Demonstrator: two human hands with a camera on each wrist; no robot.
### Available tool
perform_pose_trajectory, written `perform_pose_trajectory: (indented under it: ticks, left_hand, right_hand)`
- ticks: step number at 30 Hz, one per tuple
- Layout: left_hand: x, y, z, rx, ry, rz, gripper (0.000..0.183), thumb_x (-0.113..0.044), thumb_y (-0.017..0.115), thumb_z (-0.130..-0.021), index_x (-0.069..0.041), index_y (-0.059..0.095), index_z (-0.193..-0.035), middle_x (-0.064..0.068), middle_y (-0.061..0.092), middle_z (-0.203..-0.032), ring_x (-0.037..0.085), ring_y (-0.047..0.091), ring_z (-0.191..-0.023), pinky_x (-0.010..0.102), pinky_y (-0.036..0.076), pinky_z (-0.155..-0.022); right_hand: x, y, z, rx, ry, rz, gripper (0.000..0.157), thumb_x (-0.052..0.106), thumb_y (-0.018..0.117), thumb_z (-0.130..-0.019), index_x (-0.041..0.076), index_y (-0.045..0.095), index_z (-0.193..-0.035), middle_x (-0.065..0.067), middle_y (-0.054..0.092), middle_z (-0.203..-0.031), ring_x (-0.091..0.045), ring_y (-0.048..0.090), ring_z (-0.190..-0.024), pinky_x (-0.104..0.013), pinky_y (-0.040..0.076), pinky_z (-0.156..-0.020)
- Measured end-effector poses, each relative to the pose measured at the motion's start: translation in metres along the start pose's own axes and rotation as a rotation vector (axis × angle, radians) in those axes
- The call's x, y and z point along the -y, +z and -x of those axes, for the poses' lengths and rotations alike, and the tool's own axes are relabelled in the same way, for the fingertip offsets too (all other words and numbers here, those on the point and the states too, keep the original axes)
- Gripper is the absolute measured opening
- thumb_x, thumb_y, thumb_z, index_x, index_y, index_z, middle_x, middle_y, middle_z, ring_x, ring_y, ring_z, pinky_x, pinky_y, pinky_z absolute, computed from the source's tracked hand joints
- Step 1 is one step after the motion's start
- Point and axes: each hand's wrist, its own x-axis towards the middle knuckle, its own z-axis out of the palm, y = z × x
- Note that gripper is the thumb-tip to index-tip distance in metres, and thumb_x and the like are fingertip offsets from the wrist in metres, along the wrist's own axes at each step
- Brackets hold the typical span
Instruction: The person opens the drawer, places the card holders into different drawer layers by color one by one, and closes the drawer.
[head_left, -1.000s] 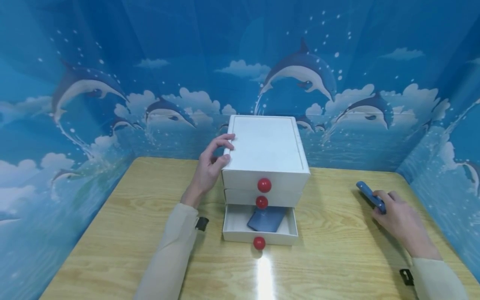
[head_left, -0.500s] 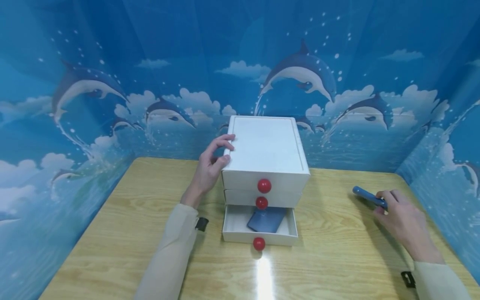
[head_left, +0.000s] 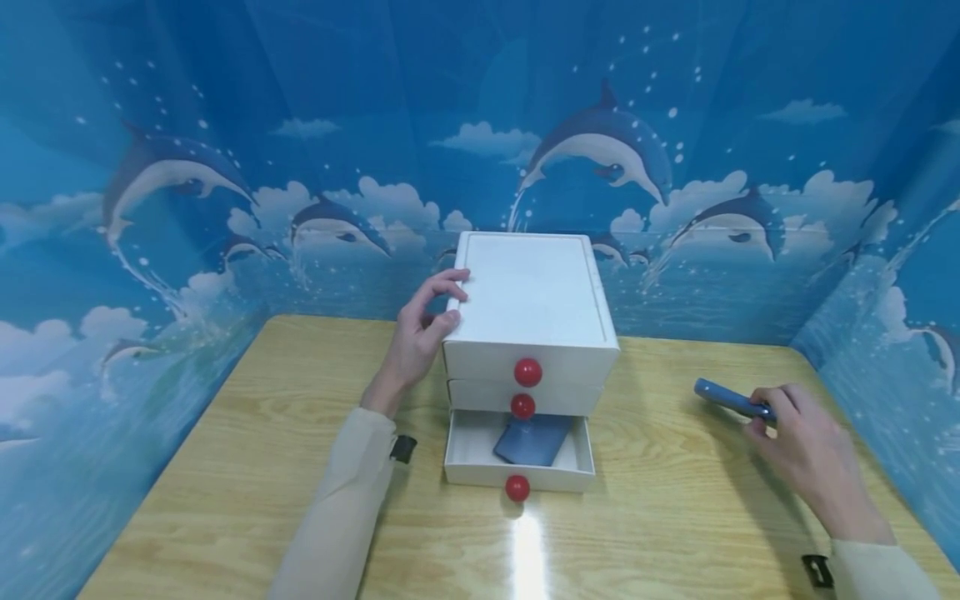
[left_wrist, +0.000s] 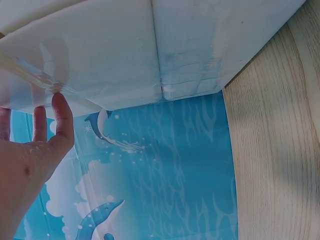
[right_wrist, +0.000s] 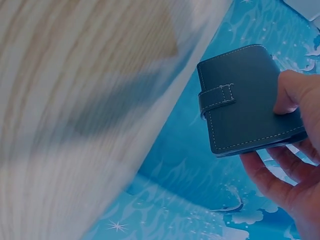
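Note:
A white drawer cabinet (head_left: 534, 292) with red round knobs stands mid-table in the head view. Its bottom drawer (head_left: 480, 474) is pulled out, and a flat blue item (head_left: 534, 439) of unclear kind lies inside. My left hand (head_left: 411, 346) rests its fingertips and thumb on the cabinet's left top edge; the left wrist view shows the fingers touching the white side (left_wrist: 100, 60). Over the table's right part, my right hand (head_left: 810, 454) pinches a dark blue wallet (right_wrist: 245, 100) with pale stitching and a strap closure, thumb on one face and fingers beneath.
The cabinet's upper two drawers, with the top knob (head_left: 528, 372) and middle knob (head_left: 522, 406), are pushed in. Under everything lies the wood-grain table (head_left: 300, 467). Dolphin-printed blue curtains (head_left: 420, 125) close off the back and both sides.
My right hand has turned and shifted slightly, swinging the wallet's far end left and a little toward me. The left hand and the cabinet stay as they were.

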Motion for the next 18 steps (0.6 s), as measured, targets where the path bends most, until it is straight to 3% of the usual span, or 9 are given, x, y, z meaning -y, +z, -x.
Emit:
perform_pose_trajectory:
  ticks: [6, 10, 14, 18]
  left_hand:
    - [0.000, 0.000, 0.000, -0.002, -0.014, -0.005, 0.025, -0.020, 0.052, -0.096, -0.009, 0.060, -0.116, -0.001, 0.051, -0.154, 0.018, 0.042, -0.146, 0.053, 0.047, -0.105]
    - [0.001, 0.000, 0.001, -0.001, -0.020, -0.008, 0.025, -0.021, 0.051, -0.096, -0.010, 0.060, -0.117, -0.002, 0.051, -0.154, 0.018, 0.041, -0.146, 0.055, 0.045, -0.107]
    - [0.001, 0.000, 0.001, 0.001, -0.017, -0.008, 0.025, -0.021, 0.051, -0.096, -0.010, 0.060, -0.117, -0.002, 0.051, -0.154, 0.018, 0.042, -0.146, 0.055, 0.046, -0.107]
    - [0.000, 0.000, 0.000, 0.000, -0.017, -0.009, 0.025, -0.021, 0.051, -0.097, -0.010, 0.060, -0.117, -0.003, 0.051, -0.154, 0.018, 0.041, -0.146, 0.055, 0.046, -0.106]
  right_hand:
    - [0.005, -0.003, 0.000, -0.049, -0.065, -0.021, 0.030, 0.004, 0.067, -0.062, 0.000, 0.067, -0.092, -0.014, 0.062, -0.084, -0.023, 0.054, -0.060, -0.027, 0.037, -0.047]
    - [0.009, -0.005, 0.001, -0.055, -0.095, -0.040, 0.025, 0.014, 0.060, -0.072, 0.000, 0.067, -0.091, -0.012, 0.061, -0.084, -0.018, 0.051, -0.059, -0.021, 0.034, -0.048]
    - [0.015, -0.006, 0.001, -0.063, -0.119, -0.045, 0.034, 0.027, 0.047, -0.084, 0.000, 0.066, -0.091, -0.011, 0.061, -0.084, -0.019, 0.053, -0.060, -0.021, 0.034, -0.049]
    - [0.022, -0.008, 0.000, -0.071, -0.133, -0.043, 0.041, 0.031, 0.040, -0.087, 0.000, 0.066, -0.090, -0.011, 0.060, -0.084, -0.020, 0.056, -0.064, -0.022, 0.037, -0.050]
